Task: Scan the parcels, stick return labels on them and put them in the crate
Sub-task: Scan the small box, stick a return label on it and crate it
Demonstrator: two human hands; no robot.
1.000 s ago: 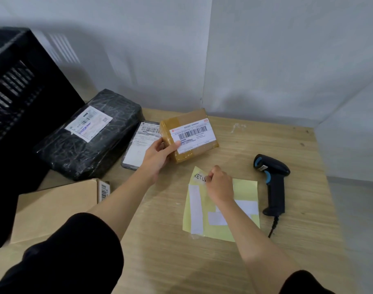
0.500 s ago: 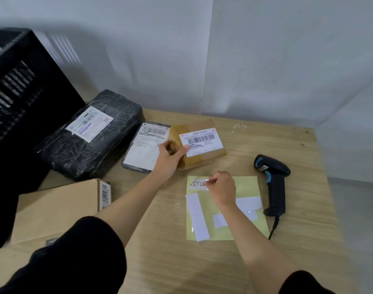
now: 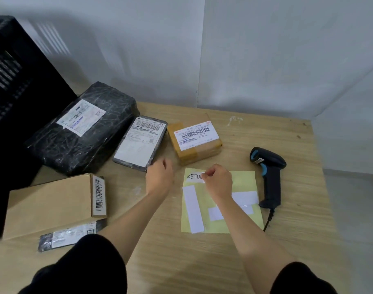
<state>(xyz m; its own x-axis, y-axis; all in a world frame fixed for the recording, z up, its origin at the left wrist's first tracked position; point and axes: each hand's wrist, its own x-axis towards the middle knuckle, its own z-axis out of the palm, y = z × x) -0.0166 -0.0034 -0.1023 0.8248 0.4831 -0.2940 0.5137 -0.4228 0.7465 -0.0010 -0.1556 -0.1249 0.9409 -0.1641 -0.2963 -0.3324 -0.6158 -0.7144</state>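
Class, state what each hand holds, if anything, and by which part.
The right hand pinches the handwritten return label by its right end, on the yellow sheet. The left hand holds nothing.

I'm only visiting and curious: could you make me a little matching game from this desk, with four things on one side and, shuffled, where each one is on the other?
Things:
1. scanner
2. brown parcel
3. black-wrapped parcel
4. RETURN label

Places:
a. pinched by the right hand
b. next to the black crate
c. lying on the table to the right of the yellow sheet
d. on the table just beyond the yellow sheet, no hand on it

Pairs: 1-c, 2-d, 3-b, 4-a.
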